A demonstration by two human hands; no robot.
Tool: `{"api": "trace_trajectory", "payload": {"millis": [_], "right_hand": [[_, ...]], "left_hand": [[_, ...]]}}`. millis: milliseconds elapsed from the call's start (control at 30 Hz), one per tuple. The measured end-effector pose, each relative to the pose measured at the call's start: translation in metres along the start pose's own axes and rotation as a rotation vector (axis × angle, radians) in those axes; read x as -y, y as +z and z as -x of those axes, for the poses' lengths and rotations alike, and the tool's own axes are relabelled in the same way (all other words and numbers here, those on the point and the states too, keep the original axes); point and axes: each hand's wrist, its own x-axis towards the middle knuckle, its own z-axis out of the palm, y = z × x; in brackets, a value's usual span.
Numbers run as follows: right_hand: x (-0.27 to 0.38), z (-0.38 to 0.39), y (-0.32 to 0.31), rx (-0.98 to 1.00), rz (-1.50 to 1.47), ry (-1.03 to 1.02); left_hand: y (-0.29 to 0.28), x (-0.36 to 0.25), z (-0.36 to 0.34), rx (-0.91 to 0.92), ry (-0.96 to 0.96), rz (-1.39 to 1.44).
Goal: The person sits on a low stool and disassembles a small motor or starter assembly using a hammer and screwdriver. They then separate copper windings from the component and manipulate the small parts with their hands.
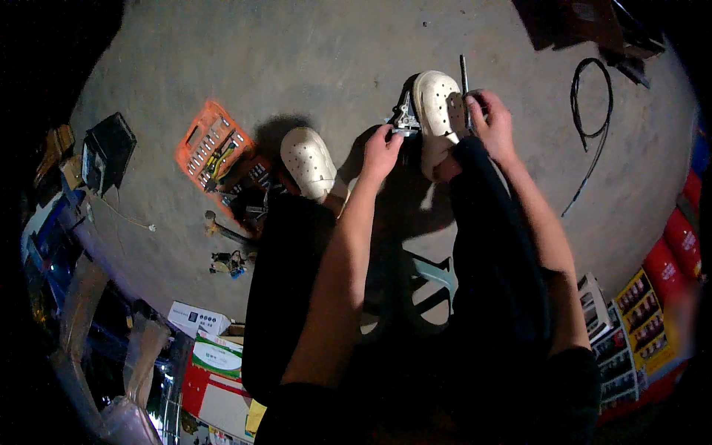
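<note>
My left hand (381, 153) is closed, thumb and fingertips pinching a silver metal part (405, 119) of irregular, bracket-like shape. That part sits beside the inner edge of my right clog (439, 104), over a dark shadow. My right hand (492, 127) is closed around a thin metal rod (464, 73) on the outer side of the same clog. The rod's far end sticks out past the fingers; its near end is hidden by my hand and trouser leg. My left clog (308, 157), cream and perforated like the other, stands farther left on the concrete floor.
An open orange tool case (194, 148) with sockets lies left of my feet. Near it are a hammer (226, 228) and a small wired part (228, 264). A black cable (610, 104) loops at right. Boxes (196, 317) stand lower left, a plastic stool (434, 276) beneath me.
</note>
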Motion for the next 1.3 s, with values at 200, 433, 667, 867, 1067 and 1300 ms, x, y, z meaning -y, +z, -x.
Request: {"api": "trace_trajectory", "payload": {"millis": [200,433,667,867,1067,1300], "right_hand": [[0.008,0.005,0.01,0.356,-0.073,0.096],[0.029,-0.003,0.021,0.437,0.184,-0.238],[0.043,-0.004,0.049,0.639,0.478,-0.683],[0.033,-0.001,0.055,0.653,0.572,-0.722],[0.032,0.007,0.065,0.618,0.731,-0.727],[0.025,0.01,0.063,0.626,0.708,-0.802]], "left_hand": [[-0.01,-0.025,-0.006,0.114,-0.035,-0.247],[-0.003,0.012,-0.003,0.261,0.082,-0.012],[0.011,0.012,0.007,0.103,0.115,-0.104],[-0.01,-0.04,0.015,0.229,0.095,-0.521],[-0.003,-0.063,0.02,0.239,-0.109,-0.578],[-0.018,-0.065,0.029,0.152,-0.04,-0.394]]}}
